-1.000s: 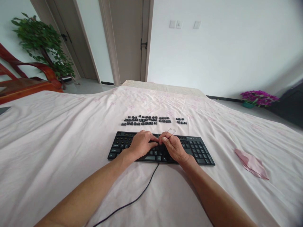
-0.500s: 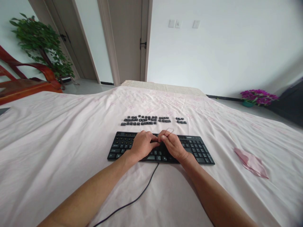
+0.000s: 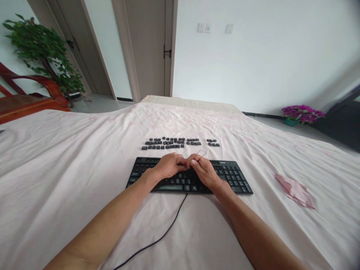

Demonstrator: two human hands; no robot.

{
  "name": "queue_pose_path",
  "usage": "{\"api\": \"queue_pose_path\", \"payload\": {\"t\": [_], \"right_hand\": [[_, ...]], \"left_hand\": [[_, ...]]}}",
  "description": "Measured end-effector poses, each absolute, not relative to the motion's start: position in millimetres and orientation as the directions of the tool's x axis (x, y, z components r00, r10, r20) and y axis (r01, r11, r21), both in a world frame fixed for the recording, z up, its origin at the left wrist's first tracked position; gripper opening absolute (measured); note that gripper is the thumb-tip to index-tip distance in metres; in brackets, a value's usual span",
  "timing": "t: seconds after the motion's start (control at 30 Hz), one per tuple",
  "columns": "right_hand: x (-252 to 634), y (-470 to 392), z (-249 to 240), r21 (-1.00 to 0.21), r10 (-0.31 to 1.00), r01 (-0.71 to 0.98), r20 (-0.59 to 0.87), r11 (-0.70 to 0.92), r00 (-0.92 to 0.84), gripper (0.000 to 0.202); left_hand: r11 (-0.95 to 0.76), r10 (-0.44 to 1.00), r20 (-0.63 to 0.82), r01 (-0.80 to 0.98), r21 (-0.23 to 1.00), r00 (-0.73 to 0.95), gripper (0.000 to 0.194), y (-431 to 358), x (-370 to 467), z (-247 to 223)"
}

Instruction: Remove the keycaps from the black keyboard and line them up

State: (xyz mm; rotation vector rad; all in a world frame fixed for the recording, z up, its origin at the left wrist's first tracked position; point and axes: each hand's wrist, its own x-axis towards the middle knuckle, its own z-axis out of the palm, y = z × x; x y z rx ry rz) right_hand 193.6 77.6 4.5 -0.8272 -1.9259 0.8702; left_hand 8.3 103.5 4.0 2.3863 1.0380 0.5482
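Note:
A black keyboard (image 3: 237, 180) lies on the cloth, with several keycaps off its upper rows at the left. My right hand (image 3: 207, 173) is closed over its middle around a thin wire loop tool, probably a keycap puller (image 3: 201, 152), whose bent end sticks out above the fingers. Beside it, my left hand (image 3: 170, 165) is closed, its fingertips meeting those of the right hand low over the keys. Whatever the left fingers pinch is hidden. Loose black keycaps (image 3: 168, 142) stand in rows on the cloth beyond the keyboard.
A pale pink floral cloth (image 3: 98, 157) covers the wide surface, with folds in it. The keyboard's black cable (image 3: 165, 233) runs toward me. To the right lies a folded pink cloth (image 3: 296, 191). A wooden chair (image 3: 33, 101) stands at the far left.
My left wrist and forearm have shifted slightly left and up, and the left fingers lie flatter against the right hand. The whole view has drifted a little; the right hand keeps its grip.

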Motion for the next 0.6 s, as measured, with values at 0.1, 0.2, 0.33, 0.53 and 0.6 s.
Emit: {"api": "queue_pose_path", "payload": {"t": [0.1,0.2,0.33,0.53,0.6], "right_hand": [[194,78,5,-0.818,0.804,0.218,0.408,0.532,-0.432,0.040],[193,77,6,-0.818,0.806,0.224,0.404,0.530,-0.432,0.041],[194,77,6,-0.820,0.811,0.228,0.402,0.526,-0.425,0.040],[194,77,5,-0.836,0.820,0.209,0.395,0.508,-0.415,0.040],[193,76,5,-0.835,0.822,0.207,0.401,0.509,-0.405,0.040]], "left_hand": [[-0.604,0.750,0.156,0.570,0.556,0.642,0.010,105,7,4],[-0.604,0.755,0.167,0.573,0.553,0.635,0.010,105,6,3],[-0.624,0.727,0.173,0.534,0.571,0.664,0.010,107,7,2],[-0.620,0.712,0.168,0.499,0.606,0.681,0.012,115,10,0],[-0.619,0.711,0.167,0.494,0.610,0.683,0.012,117,11,-1]]}}
